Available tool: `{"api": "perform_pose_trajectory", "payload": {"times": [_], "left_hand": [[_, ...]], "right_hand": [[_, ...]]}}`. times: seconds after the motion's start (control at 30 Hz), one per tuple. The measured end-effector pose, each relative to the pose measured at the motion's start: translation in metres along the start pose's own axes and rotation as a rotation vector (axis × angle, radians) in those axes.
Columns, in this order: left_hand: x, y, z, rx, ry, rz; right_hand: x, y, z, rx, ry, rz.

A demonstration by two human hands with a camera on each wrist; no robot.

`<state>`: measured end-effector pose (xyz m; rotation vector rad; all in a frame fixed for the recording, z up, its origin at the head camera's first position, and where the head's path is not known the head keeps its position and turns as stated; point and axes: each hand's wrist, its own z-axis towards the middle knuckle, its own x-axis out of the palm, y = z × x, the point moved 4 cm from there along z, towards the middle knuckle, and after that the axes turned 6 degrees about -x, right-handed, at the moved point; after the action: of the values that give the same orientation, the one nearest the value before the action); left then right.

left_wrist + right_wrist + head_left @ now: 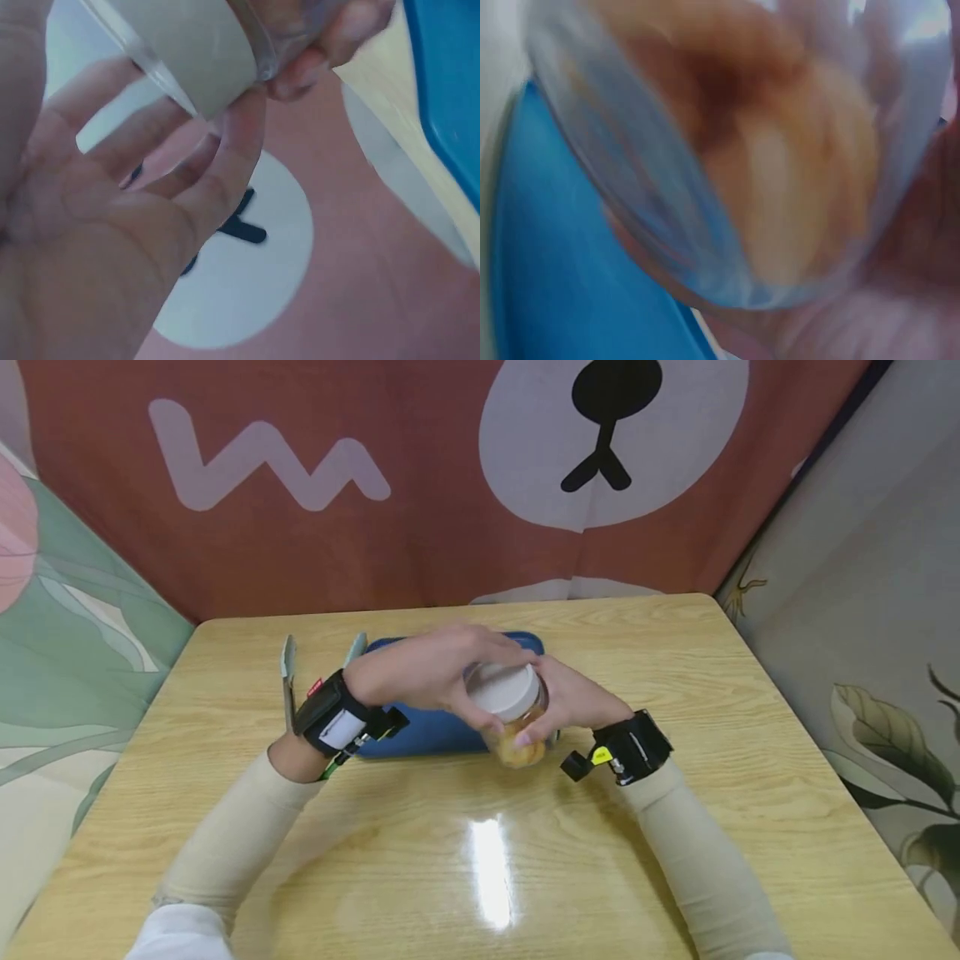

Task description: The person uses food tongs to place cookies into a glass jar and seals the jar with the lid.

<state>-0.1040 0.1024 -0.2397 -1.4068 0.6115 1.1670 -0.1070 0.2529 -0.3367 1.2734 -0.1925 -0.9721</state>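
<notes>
A clear jar (pixel 517 753) with a white lid (pixel 504 690) is held tilted above the table, in front of a blue tray (pixel 427 733). My left hand (pixel 442 667) reaches over from the left, its thumb and fingers around the lid. My right hand (pixel 576 695) grips the jar's clear body from the right. Close up in the left wrist view, the lid (pixel 191 52) sits on the jar with my fingers along its rim. Golden-brown pieces (pixel 780 172) show through the jar wall in the right wrist view, blurred; their kind is unclear.
Left of the tray stands one arm of what looks like tongs (pixel 288 681), with a pale green tip; a second similar tip (pixel 356 648) shows beside the tray, the rest hidden by my left arm. The wooden table (pixel 585 877) meets a printed cloth (pixel 420 552) at the back.
</notes>
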Motion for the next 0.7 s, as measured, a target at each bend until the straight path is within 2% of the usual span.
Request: {"api": "perform_pose_trajectory", "payload": {"times": [0.1, 0.17, 0.23, 0.27, 0.33, 0.37, 0.47, 0.53, 0.6, 0.67, 0.7], "left_hand": [[-0.006, -0.025, -0.005, 0.06, 0.039, -0.097], [-0.01, -0.036, -0.007, 0.074, 0.064, -0.141], [-0.014, -0.041, -0.009, 0.064, 0.081, -0.166], [-0.015, -0.041, -0.01, 0.057, 0.088, -0.176], [-0.014, -0.037, -0.011, 0.043, 0.085, -0.188], [-0.012, -0.032, -0.012, 0.03, 0.069, -0.182], [0.0, -0.01, -0.011, -0.035, -0.026, -0.124], [0.012, 0.006, -0.009, -0.134, -0.123, -0.037], [0.023, 0.018, -0.006, -0.236, -0.236, 0.029], [0.031, 0.025, -0.004, -0.309, -0.361, 0.068], [0.034, 0.026, -0.004, -0.321, -0.432, 0.075]], "right_hand": [[0.012, 0.011, 0.0, -0.083, 0.168, 0.168], [0.02, 0.021, 0.0, -0.118, 0.264, 0.276], [0.025, 0.029, 0.002, -0.13, 0.307, 0.325], [0.025, 0.032, 0.003, -0.128, 0.298, 0.316], [0.024, 0.036, 0.005, -0.114, 0.238, 0.278], [0.023, 0.036, 0.007, -0.099, 0.183, 0.24], [0.017, 0.031, 0.011, -0.013, -0.039, 0.053], [0.015, 0.025, 0.014, 0.043, -0.182, -0.077], [0.014, 0.021, 0.015, 0.093, -0.292, -0.214], [0.015, 0.02, 0.015, 0.122, -0.36, -0.315], [0.016, 0.021, 0.015, 0.126, -0.375, -0.344]]}}
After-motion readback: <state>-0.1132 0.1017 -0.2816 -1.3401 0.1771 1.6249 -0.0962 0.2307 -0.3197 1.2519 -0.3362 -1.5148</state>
